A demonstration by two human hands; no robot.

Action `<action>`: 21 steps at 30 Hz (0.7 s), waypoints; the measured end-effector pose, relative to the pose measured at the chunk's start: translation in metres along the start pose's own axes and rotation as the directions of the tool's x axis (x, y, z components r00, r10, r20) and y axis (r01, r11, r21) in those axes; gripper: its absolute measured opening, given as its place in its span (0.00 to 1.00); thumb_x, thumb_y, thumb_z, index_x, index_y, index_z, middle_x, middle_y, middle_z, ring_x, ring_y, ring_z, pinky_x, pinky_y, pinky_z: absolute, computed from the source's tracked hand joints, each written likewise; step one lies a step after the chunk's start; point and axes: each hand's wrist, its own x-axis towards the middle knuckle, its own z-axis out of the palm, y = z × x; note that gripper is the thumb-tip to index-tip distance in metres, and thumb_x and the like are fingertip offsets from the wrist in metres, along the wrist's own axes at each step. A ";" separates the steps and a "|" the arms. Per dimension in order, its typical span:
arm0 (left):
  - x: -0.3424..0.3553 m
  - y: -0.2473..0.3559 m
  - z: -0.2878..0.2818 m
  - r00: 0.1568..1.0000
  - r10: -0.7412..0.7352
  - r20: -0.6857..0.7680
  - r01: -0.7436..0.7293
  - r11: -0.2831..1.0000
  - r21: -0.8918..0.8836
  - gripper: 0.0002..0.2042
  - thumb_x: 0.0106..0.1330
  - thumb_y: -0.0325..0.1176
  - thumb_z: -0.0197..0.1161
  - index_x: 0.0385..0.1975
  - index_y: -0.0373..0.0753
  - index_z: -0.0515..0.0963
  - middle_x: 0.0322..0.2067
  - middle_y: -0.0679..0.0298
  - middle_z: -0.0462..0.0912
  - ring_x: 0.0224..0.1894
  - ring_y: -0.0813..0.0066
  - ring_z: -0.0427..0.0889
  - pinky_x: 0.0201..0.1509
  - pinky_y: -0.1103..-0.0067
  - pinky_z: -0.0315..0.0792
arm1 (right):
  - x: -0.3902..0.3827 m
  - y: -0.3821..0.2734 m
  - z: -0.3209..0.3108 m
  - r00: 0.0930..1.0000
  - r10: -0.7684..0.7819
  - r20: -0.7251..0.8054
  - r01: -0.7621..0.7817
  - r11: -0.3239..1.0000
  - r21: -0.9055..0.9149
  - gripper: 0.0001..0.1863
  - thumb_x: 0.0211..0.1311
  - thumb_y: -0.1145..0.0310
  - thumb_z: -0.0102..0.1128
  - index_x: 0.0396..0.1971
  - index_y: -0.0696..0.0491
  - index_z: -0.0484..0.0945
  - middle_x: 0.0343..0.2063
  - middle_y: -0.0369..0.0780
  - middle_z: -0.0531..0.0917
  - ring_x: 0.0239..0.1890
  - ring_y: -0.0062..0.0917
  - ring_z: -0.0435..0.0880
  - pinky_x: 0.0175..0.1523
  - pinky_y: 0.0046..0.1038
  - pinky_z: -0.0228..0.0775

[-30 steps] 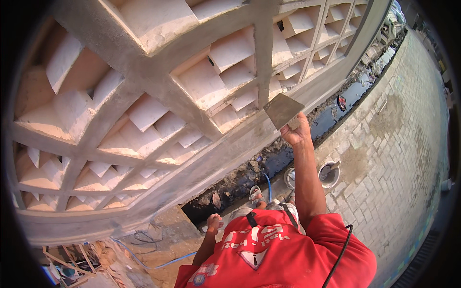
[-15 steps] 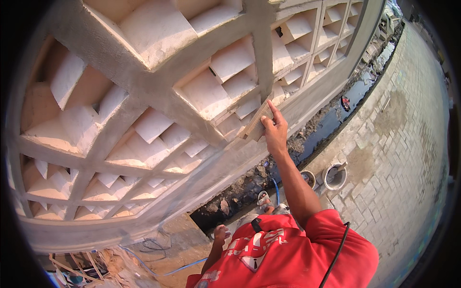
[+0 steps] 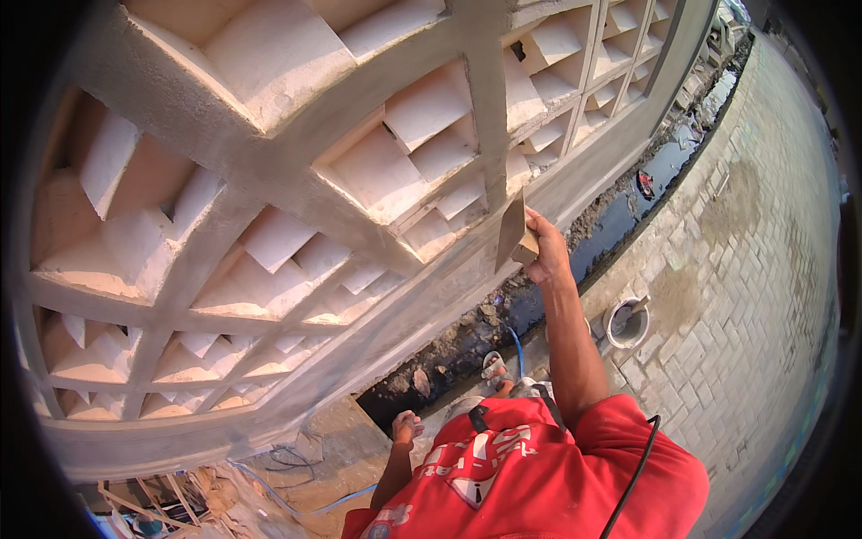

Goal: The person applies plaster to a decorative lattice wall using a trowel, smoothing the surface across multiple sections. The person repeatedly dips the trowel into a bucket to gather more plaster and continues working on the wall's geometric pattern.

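A ditch (image 3: 593, 247) separates the lattice wall (image 3: 305, 157) from a bucket (image 3: 629, 337); right fingers (image 3: 540, 224) grip a flat trowel (image 3: 511, 235); left fingers (image 3: 410, 419) hang half-curled.

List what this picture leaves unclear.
Head view, flat trowel: handle partly covered by the right hand.
Head view, pale bucket: contents too small to identify.
Head view, red shirt: cut off by the lower edge.
Head view, lower-left debris: separate pieces too small to identify.
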 end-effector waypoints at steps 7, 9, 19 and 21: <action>0.001 -0.005 0.013 1.000 -0.007 0.007 0.006 0.998 0.055 0.13 0.66 0.37 0.53 0.47 0.40 0.71 0.34 0.60 0.80 0.23 0.68 0.82 0.24 0.76 0.77 | 0.006 -0.038 0.057 0.998 0.062 0.002 -0.062 0.993 0.105 0.14 0.62 0.67 0.48 0.44 0.58 0.73 0.33 0.41 0.80 0.26 0.30 0.79 0.22 0.22 0.70; 0.001 -0.015 0.015 0.999 -0.010 0.048 0.008 0.999 0.042 0.12 0.66 0.36 0.52 0.46 0.40 0.72 0.34 0.59 0.79 0.23 0.68 0.82 0.24 0.77 0.76 | -0.009 -0.057 0.081 0.988 0.079 0.132 -0.097 0.986 0.136 0.11 0.62 0.67 0.48 0.38 0.58 0.74 0.32 0.42 0.81 0.25 0.32 0.80 0.22 0.21 0.74; 0.007 -0.022 0.030 0.994 0.048 0.103 -0.045 0.998 -0.039 0.15 0.66 0.38 0.54 0.50 0.39 0.68 0.35 0.60 0.78 0.21 0.69 0.80 0.23 0.77 0.73 | -0.037 -0.064 0.023 0.909 -0.081 0.409 -0.041 0.959 0.280 0.18 0.65 0.64 0.47 0.49 0.59 0.73 0.45 0.43 0.80 0.44 0.33 0.81 0.52 0.33 0.74; 0.003 -0.023 0.029 0.995 0.031 0.098 -0.028 0.999 -0.026 0.15 0.66 0.38 0.54 0.50 0.39 0.68 0.34 0.60 0.78 0.21 0.70 0.80 0.23 0.77 0.73 | -0.036 -0.049 0.015 0.938 -0.090 0.334 0.034 0.985 0.170 0.20 0.62 0.71 0.45 0.53 0.61 0.69 0.43 0.43 0.80 0.42 0.28 0.81 0.47 0.29 0.76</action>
